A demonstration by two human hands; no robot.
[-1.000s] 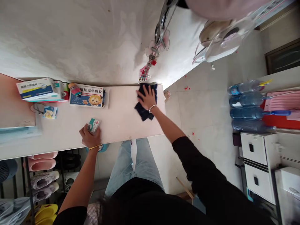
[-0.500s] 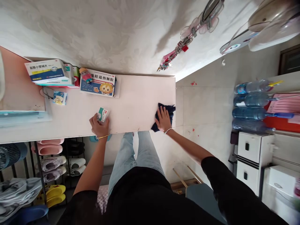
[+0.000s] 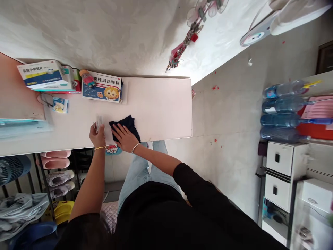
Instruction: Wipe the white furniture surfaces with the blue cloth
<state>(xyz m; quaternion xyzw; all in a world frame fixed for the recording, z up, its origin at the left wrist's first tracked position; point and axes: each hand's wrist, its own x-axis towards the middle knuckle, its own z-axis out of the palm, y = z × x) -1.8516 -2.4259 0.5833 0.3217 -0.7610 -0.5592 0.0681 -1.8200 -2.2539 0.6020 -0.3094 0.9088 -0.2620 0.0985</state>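
Observation:
My right hand (image 3: 127, 139) lies flat with its fingers stretched out on a dark navy cloth (image 3: 130, 123), pressing it against the pale tabletop (image 3: 161, 107) near the front edge. Just to the left, my left hand (image 3: 97, 137) pinches a small white medicine box (image 3: 100, 121), whose green-and-white face has turned out of sight. Behind my hands, a larger medicine box (image 3: 102, 91) with a yellow cartoon lion leans by the wall, and a small knitted doll (image 3: 87, 78) rests against it.
More medicine boxes (image 3: 43, 76) are stacked at the back left, near a small blue-and-white packet (image 3: 60, 105). Beaded chains (image 3: 182, 50) hang along the wall. Below the table's left side stands a shoe rack (image 3: 53, 208). Large water bottles (image 3: 281, 121) and a white drawer cabinet (image 3: 279, 159) stand right.
My right hand has slid the cloth leftward from the table's right end to beside my left hand. The small box in my left hand has moved slightly left and turned.

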